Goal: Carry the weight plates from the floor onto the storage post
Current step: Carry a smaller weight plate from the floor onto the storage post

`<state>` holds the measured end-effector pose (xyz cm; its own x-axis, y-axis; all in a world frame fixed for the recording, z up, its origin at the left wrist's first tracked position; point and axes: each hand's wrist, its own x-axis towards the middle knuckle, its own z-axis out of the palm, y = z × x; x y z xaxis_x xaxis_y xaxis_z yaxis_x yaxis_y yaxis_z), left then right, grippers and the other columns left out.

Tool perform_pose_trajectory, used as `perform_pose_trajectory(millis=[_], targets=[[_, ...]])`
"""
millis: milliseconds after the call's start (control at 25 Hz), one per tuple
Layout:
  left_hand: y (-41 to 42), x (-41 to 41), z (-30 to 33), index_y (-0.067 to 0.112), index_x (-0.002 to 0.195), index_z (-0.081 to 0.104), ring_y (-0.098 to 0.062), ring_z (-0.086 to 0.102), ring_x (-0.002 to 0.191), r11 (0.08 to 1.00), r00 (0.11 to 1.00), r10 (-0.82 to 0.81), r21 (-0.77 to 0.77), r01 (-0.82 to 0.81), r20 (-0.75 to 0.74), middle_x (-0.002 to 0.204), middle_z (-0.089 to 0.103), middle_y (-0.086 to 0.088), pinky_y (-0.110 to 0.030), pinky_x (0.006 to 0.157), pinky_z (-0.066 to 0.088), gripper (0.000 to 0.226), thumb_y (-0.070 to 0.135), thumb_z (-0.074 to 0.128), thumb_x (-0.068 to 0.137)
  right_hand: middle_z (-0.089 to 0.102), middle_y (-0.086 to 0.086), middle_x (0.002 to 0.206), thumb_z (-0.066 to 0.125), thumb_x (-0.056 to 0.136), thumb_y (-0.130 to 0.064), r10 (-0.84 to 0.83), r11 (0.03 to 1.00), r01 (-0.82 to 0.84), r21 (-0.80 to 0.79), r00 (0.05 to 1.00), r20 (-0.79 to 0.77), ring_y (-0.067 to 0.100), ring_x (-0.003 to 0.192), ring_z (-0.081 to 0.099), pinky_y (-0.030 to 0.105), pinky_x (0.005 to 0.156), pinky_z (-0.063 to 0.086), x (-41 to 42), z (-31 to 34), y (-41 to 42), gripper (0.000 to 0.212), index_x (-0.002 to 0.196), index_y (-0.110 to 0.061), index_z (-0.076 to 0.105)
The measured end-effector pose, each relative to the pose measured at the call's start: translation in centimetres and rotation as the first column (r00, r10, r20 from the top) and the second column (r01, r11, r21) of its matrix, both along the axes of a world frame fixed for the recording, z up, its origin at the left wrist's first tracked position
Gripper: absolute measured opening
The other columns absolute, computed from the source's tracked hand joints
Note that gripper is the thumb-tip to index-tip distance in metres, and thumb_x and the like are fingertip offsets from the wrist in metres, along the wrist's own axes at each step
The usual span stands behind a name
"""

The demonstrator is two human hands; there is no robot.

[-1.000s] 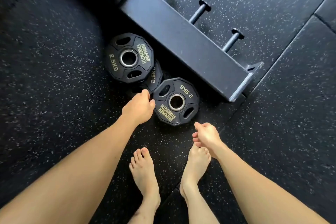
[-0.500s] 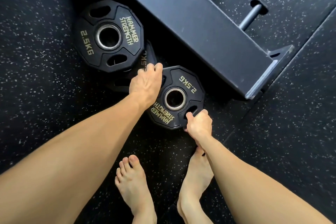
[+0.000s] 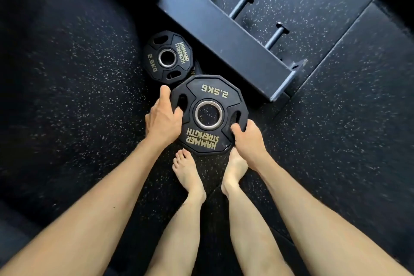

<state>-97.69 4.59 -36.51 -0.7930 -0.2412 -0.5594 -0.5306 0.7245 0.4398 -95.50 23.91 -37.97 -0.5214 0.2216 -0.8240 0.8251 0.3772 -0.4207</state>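
Two bare feet [image 3: 190, 175] stand on the black speckled rubber floor [image 3: 78, 96]. Above them, a black octagonal 2.5 kg weight plate [image 3: 209, 114] is held flat, face up: the left hand [image 3: 163, 119] grips its left edge with fingers curled through a slot, the right hand [image 3: 248, 141] clamps its lower right edge. Beyond, a second black 2.5 kg plate [image 3: 168, 58] lies on the floor beside the dark steel storage rack [image 3: 224, 36], overlapping another plate, largely hidden, beneath it.

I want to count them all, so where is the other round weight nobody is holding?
In the head view, the free plate lies on the floor left of centre, beside the rack, just beyond the held plate.
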Motion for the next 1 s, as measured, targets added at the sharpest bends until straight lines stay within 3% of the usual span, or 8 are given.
perform_pose_trajectory(millis=[80, 200, 320, 440, 600, 720, 1000], targets=[[-0.2, 1.1, 6.6, 0.020, 0.117, 0.037, -0.024, 0.055, 0.086, 0.985, 0.989, 0.142, 0.100, -0.137, -0.035, 0.097, 0.059, 0.002, -0.038, 0.080, 0.041, 0.029, 0.021, 0.052, 0.092, 0.060, 0.001, 0.109, 0.047, 0.099, -0.026, -0.010, 1.000, 0.009, -0.016, 0.997, -0.070, 0.015, 0.094, 0.057, 0.029, 0.073, 0.042, 1.0, 6.4, -0.3, 0.027, 0.120, -0.010, 0.052], [-0.6, 3.2, 16.7, 0.028, 0.112, 0.050, -0.007, 0.062, 0.086, 0.838, 0.890, 0.455, 0.334, -0.432, 0.010, 0.095, 0.062, 0.013, -0.034, 0.083, 0.051, 0.028, 0.020, 0.062, 0.089, 0.062, -0.004, 0.100, 0.049, 0.097, -0.026, -0.038, 0.999, 0.030, -0.044, 0.982, -0.183, 0.016, 0.094, 0.057, 0.033, 0.083, 0.045, 2.0, 16.9, -0.3, 0.021, 0.114, -0.014, 0.054], [-0.2, 4.7, 26.4, 0.029, 0.096, 0.062, -0.013, 0.066, 0.092, 0.692, 0.795, 0.602, 0.446, -0.568, 0.078, 0.096, 0.069, 0.007, -0.037, 0.083, 0.056, 0.008, 0.024, 0.058, 0.091, 0.065, -0.009, 0.096, 0.053, 0.094, -0.026, -0.039, 0.993, 0.005, -0.120, 0.958, -0.284, 0.012, 0.090, 0.061, 0.031, 0.083, 0.050, 2.1, 26.7, 0.0, 0.012, 0.105, -0.021, 0.055], [-0.1, 6.6, 36.7, 0.032, 0.082, 0.054, -0.009, 0.059, 0.081, 0.656, 0.755, 0.656, 0.501, -0.565, -0.007, 0.085, 0.063, 0.010, -0.029, 0.071, 0.051, 0.016, 0.020, 0.052, 0.092, 0.066, -0.007, 0.097, 0.054, 0.094, -0.027, 0.014, 0.980, -0.089, -0.179, 0.923, -0.384, 0.004, 0.089, 0.063, 0.027, 0.079, 0.051, 2.7, 36.4, 0.0, 0.015, 0.107, -0.020, 0.055], [-1.5, 9.8, 47.4, 0.026, 0.085, 0.057, -0.013, 0.059, 0.080, 0.617, 0.724, 0.678, 0.632, -0.468, -0.126, 0.082, 0.063, 0.005, -0.038, 0.075, 0.050, 0.004, 0.029, 0.054, 0.082, 0.059, -0.009, 0.082, 0.049, 0.101, -0.029, 0.056, 0.962, -0.192, -0.195, 0.835, -0.547, -0.013, 0.066, 0.056, 0.007, 0.062, 0.041, 3.4, 47.8, -1.1, 0.016, 0.100, -0.013, 0.052], [-2.3, 12.4, 53.9, 0.020, 0.088, 0.058, -0.013, 0.053, 0.080, 0.545, 0.657, 0.736, 0.719, -0.432, -0.163, 0.082, 0.057, 0.004, -0.038, 0.080, 0.044, 0.028, 0.046, 0.051, 0.082, 0.054, -0.009, 0.074, 0.040, 0.103, -0.034, 0.081, 0.952, -0.255, -0.172, 0.748, -0.659, -0.013, 0.059, 0.052, 0.006, 0.060, 0.039, 3.9, 54.8, -2.4, 0.025, 0.085, -0.020, 0.050], [-1.0, 18.8, 61.3, 0.023, 0.092, 0.061, -0.005, 0.053, 0.076, 0.513, 0.345, 0.853, 0.746, -0.425, -0.391, 0.082, 0.058, 0.007, -0.024, 0.078, 0.044, 0.029, 0.036, 0.039, 0.104, 0.052, -0.010, 0.068, 0.043, 0.099, -0.042, 0.131, 0.825, -0.496, -0.270, 0.632, -0.764, -0.007, 0.053, 0.049, 0.010, 0.052, 0.040, 4.6, 62.4, -4.7, 0.030, 0.081, -0.020, 0.051]])
